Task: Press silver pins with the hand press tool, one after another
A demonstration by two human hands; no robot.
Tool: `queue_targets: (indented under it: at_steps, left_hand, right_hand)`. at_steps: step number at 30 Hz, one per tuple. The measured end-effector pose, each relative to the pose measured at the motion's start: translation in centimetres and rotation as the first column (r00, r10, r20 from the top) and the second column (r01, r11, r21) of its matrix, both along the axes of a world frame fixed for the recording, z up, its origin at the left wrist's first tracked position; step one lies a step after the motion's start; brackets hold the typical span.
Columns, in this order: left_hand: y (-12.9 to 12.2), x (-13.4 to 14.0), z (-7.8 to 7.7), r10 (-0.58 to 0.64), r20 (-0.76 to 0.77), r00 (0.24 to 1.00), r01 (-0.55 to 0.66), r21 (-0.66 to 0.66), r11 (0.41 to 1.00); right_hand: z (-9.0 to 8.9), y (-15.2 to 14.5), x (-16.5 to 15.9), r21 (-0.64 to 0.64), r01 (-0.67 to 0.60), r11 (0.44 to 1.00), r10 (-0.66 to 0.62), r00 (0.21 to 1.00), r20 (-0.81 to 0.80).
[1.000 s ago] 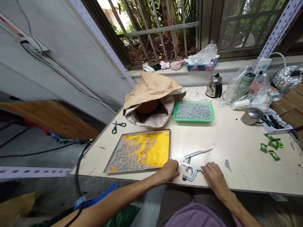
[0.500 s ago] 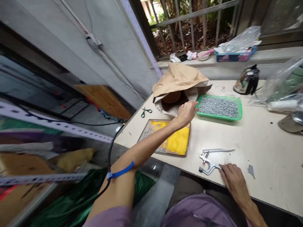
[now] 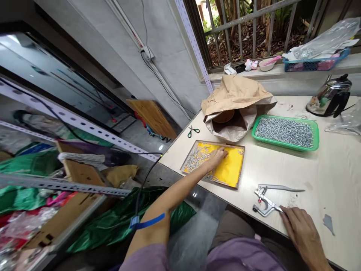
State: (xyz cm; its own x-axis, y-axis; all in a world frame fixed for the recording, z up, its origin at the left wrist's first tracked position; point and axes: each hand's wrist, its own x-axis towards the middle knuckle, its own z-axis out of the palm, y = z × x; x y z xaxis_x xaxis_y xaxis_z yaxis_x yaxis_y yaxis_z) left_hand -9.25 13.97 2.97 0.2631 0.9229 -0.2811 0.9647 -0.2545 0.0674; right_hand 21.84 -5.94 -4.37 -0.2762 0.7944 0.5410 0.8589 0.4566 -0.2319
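Observation:
My left hand [image 3: 216,158] is over a shallow tray [image 3: 240,174] lined in yellow, its fingers curled down. Whatever is in its fingertips is hidden. Many small silver metal pieces [image 3: 195,159] lie in the tray's left part. My right hand [image 3: 302,230] lies on the table with its fingers bent over one handle of silver hand-press pliers [image 3: 265,206]. The jaws point left, the other handle stands away from the hand, and the covered handle's end cannot be seen. Behind them, a green plastic tray [image 3: 316,136] is full of similar silver pieces.
A brown paper sack [image 3: 237,94] gapes behind the yellow-lined tray. Green-handled scissors [image 3: 193,131] lie left of it. A steel kettle [image 3: 329,96] stands at the back right. A grey scrap [image 3: 328,223] lies right of my right hand. A black cable [image 3: 138,199] runs by my left arm.
My left hand has left the green tray's edge and come down over the yellow-lined tray. My right hand stays at the pliers. The view has swung left.

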Motion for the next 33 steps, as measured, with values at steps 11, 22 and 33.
queue_targets:
  at_steps: [11, 22, 33]
  left_hand:
    - [-0.5, -1.5, 0.3, 0.042, 0.076, 0.996, -0.047, 0.059, 0.997]
    - [-11.9, 6.7, 0.3, 0.582, 0.619, 0.527, -0.136, -0.615, 0.777]
    - [-13.4, 10.1, -2.0, 0.731, 0.459, 0.505, -0.235, -0.742, 0.628]
  right_hand:
    - [0.0, 0.5, 0.2, 0.006, -0.050, 0.999, 0.050, 0.999, -0.014]
    - [1.9, 0.5, -0.9, -0.267, 0.028, 0.963, 0.005, 0.993, 0.120]
    - [2.4, 0.6, -1.4, -0.253, 0.069, 0.965, -0.025, 0.985, 0.174]
